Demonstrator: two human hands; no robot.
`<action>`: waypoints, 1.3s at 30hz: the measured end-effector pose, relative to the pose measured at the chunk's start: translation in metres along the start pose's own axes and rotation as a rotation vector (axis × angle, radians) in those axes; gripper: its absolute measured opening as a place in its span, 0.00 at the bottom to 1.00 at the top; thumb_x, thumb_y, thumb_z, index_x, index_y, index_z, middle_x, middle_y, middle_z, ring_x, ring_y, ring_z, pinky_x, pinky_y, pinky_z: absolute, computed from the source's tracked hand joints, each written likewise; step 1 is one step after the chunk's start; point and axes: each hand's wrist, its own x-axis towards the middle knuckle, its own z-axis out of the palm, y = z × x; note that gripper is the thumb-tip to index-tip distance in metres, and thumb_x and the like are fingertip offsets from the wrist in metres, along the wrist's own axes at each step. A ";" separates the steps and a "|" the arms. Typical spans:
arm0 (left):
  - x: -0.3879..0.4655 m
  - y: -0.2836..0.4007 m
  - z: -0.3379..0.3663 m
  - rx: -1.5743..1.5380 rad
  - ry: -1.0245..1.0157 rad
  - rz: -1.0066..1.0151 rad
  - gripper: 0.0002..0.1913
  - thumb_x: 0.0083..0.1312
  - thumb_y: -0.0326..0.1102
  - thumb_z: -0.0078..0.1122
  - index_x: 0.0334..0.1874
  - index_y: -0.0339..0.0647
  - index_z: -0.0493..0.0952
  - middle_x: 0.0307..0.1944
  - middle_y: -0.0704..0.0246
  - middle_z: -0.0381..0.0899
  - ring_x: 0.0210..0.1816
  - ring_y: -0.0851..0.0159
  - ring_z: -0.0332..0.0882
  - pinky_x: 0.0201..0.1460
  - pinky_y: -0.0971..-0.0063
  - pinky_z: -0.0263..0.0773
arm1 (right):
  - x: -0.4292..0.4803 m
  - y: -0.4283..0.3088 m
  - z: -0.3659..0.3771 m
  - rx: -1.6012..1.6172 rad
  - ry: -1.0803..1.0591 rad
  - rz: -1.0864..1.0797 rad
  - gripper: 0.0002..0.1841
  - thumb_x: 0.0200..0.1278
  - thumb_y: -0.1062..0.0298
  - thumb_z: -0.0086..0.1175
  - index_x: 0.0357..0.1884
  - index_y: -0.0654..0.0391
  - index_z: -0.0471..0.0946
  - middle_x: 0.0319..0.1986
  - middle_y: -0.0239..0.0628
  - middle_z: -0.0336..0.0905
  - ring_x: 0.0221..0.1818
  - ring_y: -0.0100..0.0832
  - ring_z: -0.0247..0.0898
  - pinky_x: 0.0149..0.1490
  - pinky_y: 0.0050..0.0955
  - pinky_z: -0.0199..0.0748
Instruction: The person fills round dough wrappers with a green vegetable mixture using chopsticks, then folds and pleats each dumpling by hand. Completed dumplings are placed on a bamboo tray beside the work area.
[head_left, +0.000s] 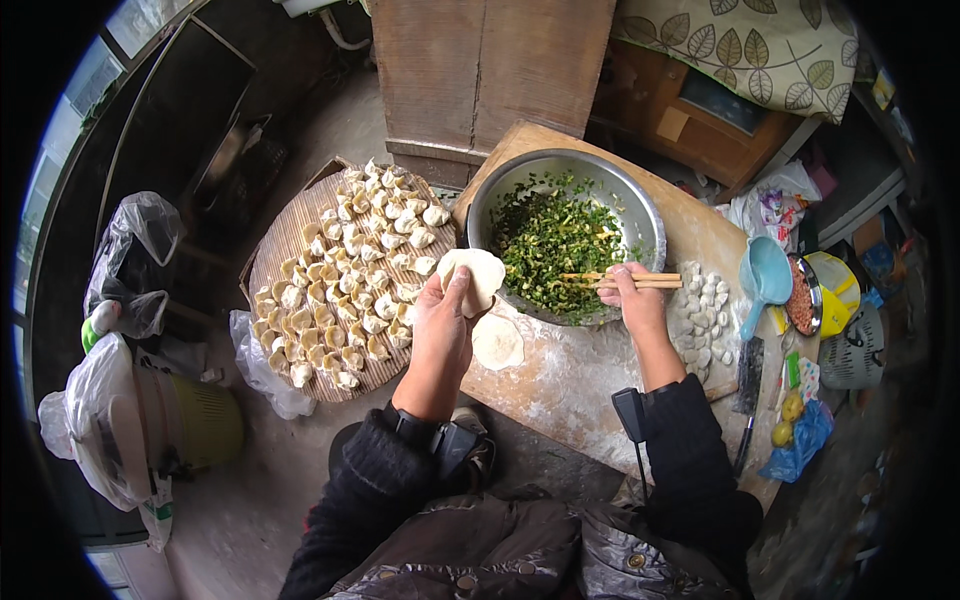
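My left hand (444, 315) holds a round dumpling wrapper (480, 274) pinched under the thumb, beside the left rim of a large metal bowl (651, 217). Chopped green filling (544, 240) with yellowish bits lies in the bowl. My right hand (634, 296) grips a pair of wooden chopsticks (660, 280), whose tips reach into the filling. Another flat dumpling wrapper (498, 343) lies on the floured wooden board (555, 382), just right of my left hand. Left of that hand, many folded dumplings (352, 259) cover a round ribbed tray (277, 247).
Floured dough pieces (701, 315) sit right of the bowl. Farther right are a blue plastic ladle (765, 274), a dish of pinkish grains (802, 296), a cleaver (748, 375) and a blue plastic bag (802, 442). A wooden cabinet (491, 67) stands behind; a yellow bin (206, 420) is at left.
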 end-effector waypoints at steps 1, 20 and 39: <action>0.001 0.000 -0.001 -0.008 -0.015 0.011 0.08 0.71 0.34 0.52 0.50 0.45 0.74 0.42 0.74 0.81 0.41 0.73 0.81 0.43 0.74 0.77 | -0.002 -0.002 0.001 0.026 0.004 0.021 0.10 0.69 0.66 0.50 0.40 0.64 0.74 0.29 0.38 0.78 0.26 0.26 0.77 0.32 0.22 0.77; 0.003 -0.017 0.000 -0.034 0.007 0.008 0.10 0.73 0.32 0.45 0.50 0.35 0.72 0.44 0.67 0.79 0.43 0.70 0.79 0.47 0.75 0.76 | -0.033 -0.018 -0.021 0.097 0.034 0.136 0.11 0.68 0.65 0.49 0.40 0.64 0.74 0.28 0.40 0.79 0.28 0.30 0.79 0.33 0.25 0.80; 0.024 -0.064 0.009 -0.097 0.013 -0.131 0.18 0.76 0.39 0.38 0.57 0.33 0.70 0.50 0.62 0.78 0.50 0.62 0.79 0.55 0.66 0.74 | -0.050 -0.032 -0.009 0.345 0.228 0.010 0.10 0.70 0.65 0.49 0.41 0.64 0.73 0.32 0.42 0.78 0.29 0.31 0.78 0.39 0.28 0.80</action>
